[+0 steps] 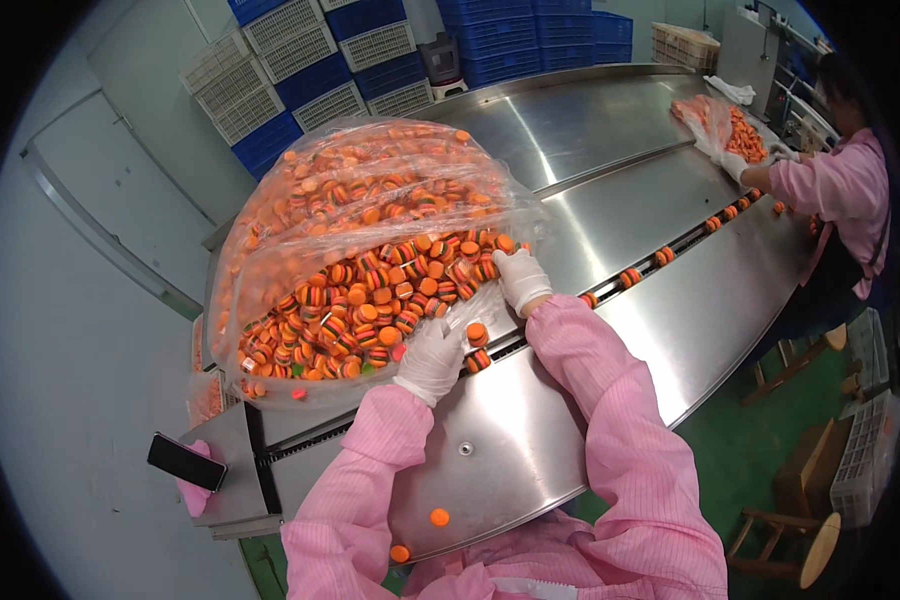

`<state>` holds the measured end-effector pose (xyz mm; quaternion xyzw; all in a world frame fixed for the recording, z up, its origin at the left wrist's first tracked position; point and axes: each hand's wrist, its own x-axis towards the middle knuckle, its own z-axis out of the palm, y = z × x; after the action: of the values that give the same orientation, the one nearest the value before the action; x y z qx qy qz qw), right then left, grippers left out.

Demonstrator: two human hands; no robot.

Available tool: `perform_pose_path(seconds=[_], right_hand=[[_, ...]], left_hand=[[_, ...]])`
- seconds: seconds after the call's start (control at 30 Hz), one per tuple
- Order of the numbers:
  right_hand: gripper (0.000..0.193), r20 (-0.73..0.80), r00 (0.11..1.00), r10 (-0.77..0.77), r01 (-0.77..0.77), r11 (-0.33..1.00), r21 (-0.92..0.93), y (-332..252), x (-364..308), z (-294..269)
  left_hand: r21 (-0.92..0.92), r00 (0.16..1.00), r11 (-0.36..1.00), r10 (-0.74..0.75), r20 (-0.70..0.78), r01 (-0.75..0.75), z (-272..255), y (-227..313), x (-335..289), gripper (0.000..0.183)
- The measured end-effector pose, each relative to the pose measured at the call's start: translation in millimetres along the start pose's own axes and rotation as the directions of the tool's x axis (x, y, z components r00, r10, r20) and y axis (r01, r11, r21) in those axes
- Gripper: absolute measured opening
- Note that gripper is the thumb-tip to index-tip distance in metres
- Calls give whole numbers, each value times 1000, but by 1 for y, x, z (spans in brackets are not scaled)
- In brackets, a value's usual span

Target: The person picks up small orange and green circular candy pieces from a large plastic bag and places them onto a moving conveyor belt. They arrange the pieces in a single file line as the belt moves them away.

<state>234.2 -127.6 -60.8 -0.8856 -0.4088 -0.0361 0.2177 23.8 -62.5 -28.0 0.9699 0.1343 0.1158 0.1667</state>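
I have both hands at the near side of the large, clear plastic bag (360, 236), where striped, drum-shaped pieces with orange ends (366, 312) lie heaped on the brushed-metal bench (530, 430). I judge the step in hand to be drawing pieces out of that heap toward the dark, toothed track (511, 348) that cuts across the bench; further up it, a spaced row of similar pieces (630, 278) sits in line. The next move, as I read it, calls for freeing a few pieces from the loose film without dragging the bag along, then setting them on the track. My left hand (433, 355), in a white glove, is angled up and to the right from a pink striped sleeve (390, 425), its back toward me, just beside two pieces (477, 335) near the track. Its fingers are bent in against the heap's edge; I cannot tell whether they grip a piece, film or nothing. My right hand (522, 280), gloved alike, reaches up and leftward across the track from its own pink sleeve (585, 350), wrist bent and knuckles up. Its fingers curl at the heap's right corner, close to an orange end, but their tips are hidden and I cannot tell if anything is grasped.
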Motion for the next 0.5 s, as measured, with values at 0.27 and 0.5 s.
perform_pose_path(seconds=[0.27,0.5], right_hand=[[19,-115,979,-167,200,888,414,23,-21,-16],[20,71,969,-238,68,530,845,27,-67,-51]], left_hand=[[103,991,990,88,105,-99,30,-7,38,35],[-560,911,724,-256,325,403,14,-4,-1,30]])
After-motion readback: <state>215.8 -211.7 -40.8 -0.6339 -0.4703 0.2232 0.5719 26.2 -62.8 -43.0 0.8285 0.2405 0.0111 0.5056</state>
